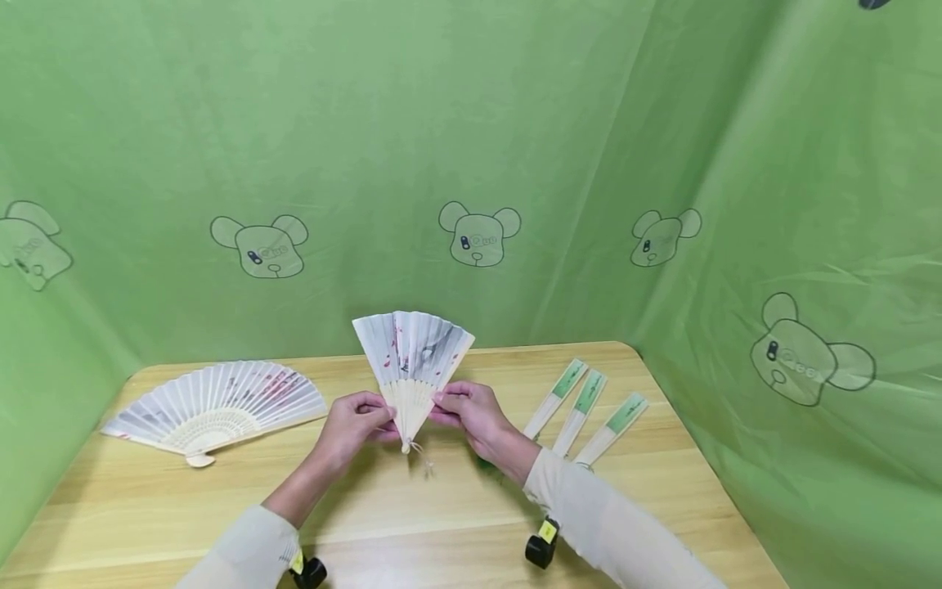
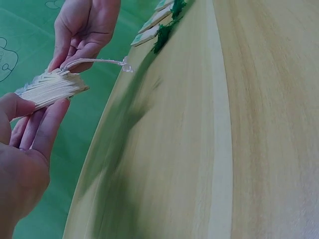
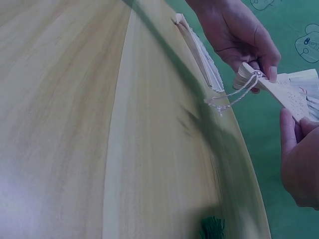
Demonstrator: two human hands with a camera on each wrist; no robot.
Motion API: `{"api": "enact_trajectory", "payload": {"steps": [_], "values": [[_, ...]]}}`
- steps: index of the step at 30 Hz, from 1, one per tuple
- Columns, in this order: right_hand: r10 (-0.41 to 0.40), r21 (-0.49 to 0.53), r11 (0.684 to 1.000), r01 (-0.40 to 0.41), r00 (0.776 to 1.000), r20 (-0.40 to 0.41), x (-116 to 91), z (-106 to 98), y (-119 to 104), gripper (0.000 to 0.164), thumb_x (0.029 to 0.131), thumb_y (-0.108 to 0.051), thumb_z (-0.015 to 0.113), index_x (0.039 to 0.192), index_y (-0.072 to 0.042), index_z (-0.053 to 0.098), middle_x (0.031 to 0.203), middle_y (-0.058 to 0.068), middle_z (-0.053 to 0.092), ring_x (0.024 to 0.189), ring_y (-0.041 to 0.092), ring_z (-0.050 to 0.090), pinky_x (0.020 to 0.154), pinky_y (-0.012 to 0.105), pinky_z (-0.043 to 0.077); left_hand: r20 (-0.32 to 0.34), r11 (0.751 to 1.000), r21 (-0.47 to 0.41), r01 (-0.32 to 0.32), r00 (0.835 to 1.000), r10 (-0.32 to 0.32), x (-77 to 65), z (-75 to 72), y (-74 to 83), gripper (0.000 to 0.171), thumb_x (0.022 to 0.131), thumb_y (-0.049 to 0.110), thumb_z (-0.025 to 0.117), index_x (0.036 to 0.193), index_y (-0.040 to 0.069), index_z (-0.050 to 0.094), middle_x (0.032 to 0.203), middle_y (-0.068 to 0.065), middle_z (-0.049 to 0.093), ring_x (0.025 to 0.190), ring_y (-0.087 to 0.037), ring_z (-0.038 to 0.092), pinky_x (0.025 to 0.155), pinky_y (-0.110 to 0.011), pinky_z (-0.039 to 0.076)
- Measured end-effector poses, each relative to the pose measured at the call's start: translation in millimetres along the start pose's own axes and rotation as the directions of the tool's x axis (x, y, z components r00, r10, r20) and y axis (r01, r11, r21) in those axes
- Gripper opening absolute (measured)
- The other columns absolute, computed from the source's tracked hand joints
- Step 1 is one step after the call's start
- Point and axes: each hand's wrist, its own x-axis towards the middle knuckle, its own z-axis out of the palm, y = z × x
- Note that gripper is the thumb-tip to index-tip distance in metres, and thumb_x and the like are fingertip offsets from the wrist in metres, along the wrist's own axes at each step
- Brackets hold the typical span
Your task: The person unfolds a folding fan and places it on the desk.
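Note:
A partly spread folding fan (image 1: 412, 352), pale with grey and red print and light wooden ribs, is held upright above the table between both hands. My left hand (image 1: 358, 424) pinches its left outer rib between thumb and fingers. On the other side, my right hand (image 1: 474, 413) pinches the right edge of the ribs. From the pivot a thin white cord (image 3: 234, 94) with a small tassel hangs loose. A second folding fan (image 1: 228, 405), spread wide with similar print, lies on the table to the left of my left hand.
Several folded fans with green tops (image 1: 589, 391) lie on the right of the wooden table (image 1: 412, 540), partly behind my right forearm. Their dark green tassels (image 2: 163, 36) show in the left wrist view. Green cloth walls (image 1: 383, 164) with bear-head outlines rise behind the table.

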Motion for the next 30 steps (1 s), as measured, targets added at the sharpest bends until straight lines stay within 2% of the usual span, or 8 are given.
{"api": "enact_trajectory", "payload": {"steps": [10,19,26,30], "values": [[-0.005,0.062,0.998,0.005,1.000,-0.010,-3.3,2.2,0.9,0.018,0.097,0.007,0.061,0.114,0.012,0.057,0.092,0.009,0.070,0.082,0.016,0.074,0.087,0.028,0.068,-0.024,0.999,-0.051,-0.016,1.000,0.014,-3.2,-2.5,-2.3,0.014,0.093,-0.005,0.068,0.105,-0.010,0.063,0.081,-0.006,0.071,0.076,-0.019,0.074,0.078,-0.036,0.070],[-0.011,0.109,0.994,0.011,1.000,-0.005,-7.5,5.7,1.0,0.019,0.098,0.006,0.060,0.115,0.013,0.055,0.093,0.011,0.069,0.082,0.016,0.074,0.088,0.028,0.067,-0.067,0.993,-0.114,-0.042,0.997,0.034,-7.2,-3.3,-4.1,0.009,0.093,-0.007,0.064,0.100,-0.009,0.061,0.080,-0.007,0.071,0.074,-0.020,0.074,0.077,-0.037,0.070],[-0.018,0.134,0.991,0.019,1.000,-0.003,-11.5,7.6,0.8,0.017,0.099,0.006,0.058,0.114,0.013,0.054,0.096,0.011,0.069,0.085,0.017,0.075,0.091,0.028,0.066,-0.095,0.985,-0.164,-0.052,0.995,0.037,-10.1,-3.9,-3.1,0.007,0.092,-0.007,0.065,0.093,-0.001,0.063,0.079,-0.006,0.073,0.073,-0.019,0.074,0.077,-0.036,0.070],[-0.025,0.145,0.989,0.026,1.000,-0.011,-13.4,9.4,1.1,0.016,0.099,0.005,0.058,0.114,0.011,0.054,0.096,0.011,0.069,0.086,0.017,0.074,0.091,0.027,0.066,-0.113,0.980,-0.193,-0.050,0.993,0.029,-11.9,-4.5,-3.0,0.006,0.092,-0.007,0.066,0.096,-0.004,0.062,0.079,-0.005,0.074,0.076,-0.019,0.074,0.079,-0.036,0.070]]}}
